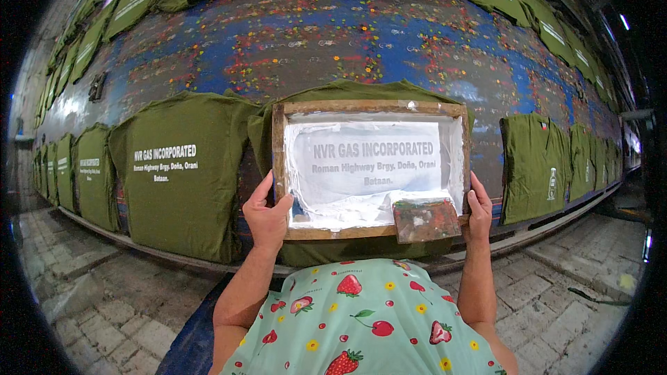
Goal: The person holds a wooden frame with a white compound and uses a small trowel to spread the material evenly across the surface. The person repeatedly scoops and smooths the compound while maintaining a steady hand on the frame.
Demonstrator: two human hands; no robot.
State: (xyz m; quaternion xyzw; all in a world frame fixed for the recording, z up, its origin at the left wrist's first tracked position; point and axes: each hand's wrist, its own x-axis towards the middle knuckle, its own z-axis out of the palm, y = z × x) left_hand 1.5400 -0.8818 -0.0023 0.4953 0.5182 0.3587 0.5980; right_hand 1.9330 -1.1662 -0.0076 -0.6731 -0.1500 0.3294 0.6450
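Note:
A wooden-framed screen-printing screen [370,233] lies over an olive green T-shirt [365,252] in front of me. Its mesh bears block lettering, and white ink is smeared around the inner edges. My left hand [268,213] grips the frame's left side near the lower corner, thumb on top. My right hand [478,208] holds the right side at about the same height. A squeegee [426,221], its ink-stained block tilted over the lower rail, rests inside the frame at the lower right, its far edge in the white ink.
A printed green T-shirt [182,192] lies directly left of the frame. Another shirt [534,166] with a small white print lies at right. More shirts line both sides of the long, ink-spotted table [312,52]. A paved floor [552,302] runs along the near edge.

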